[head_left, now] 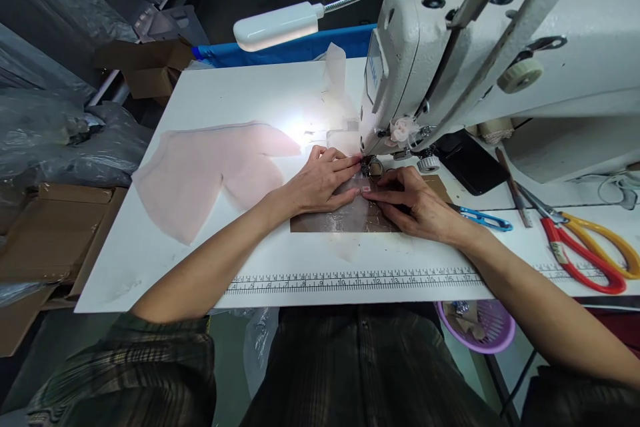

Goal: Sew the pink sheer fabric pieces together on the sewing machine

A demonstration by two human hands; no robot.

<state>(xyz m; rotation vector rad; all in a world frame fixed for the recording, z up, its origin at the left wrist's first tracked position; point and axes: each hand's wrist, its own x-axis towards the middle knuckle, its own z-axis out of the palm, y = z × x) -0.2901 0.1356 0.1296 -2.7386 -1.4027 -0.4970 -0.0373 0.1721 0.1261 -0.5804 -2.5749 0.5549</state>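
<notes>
Viewing the bench through the head camera, I record both hands at the needle of the sewing machine (450, 47). The left hand (320, 180) lies flat, fingers straight and together, gripping nothing; its fingertips press the sheer piece (345, 213) to the table (225, 93) just beside the presser foot (371, 165). The right hand (415, 203) comes in from the other side, fingers nearly straight, tips touching the left's. Whether its thumb and forefinger nip the cloth edge I cannot tell.

The sheer piece lies over a brown panel (310, 223) set in the table, its far edge at the foot (the fabric is near transparent, so its outline is hard to trace). A larger pink cut piece (200, 173) lies well apart to the left.

Judgement: the step in hand is feeding or aligning an edge under the foot. The next move calls for even pressure from both hands and fingertips kept clear of the needle. Blue snips (483, 218) lie just beside the right wrist.
</notes>
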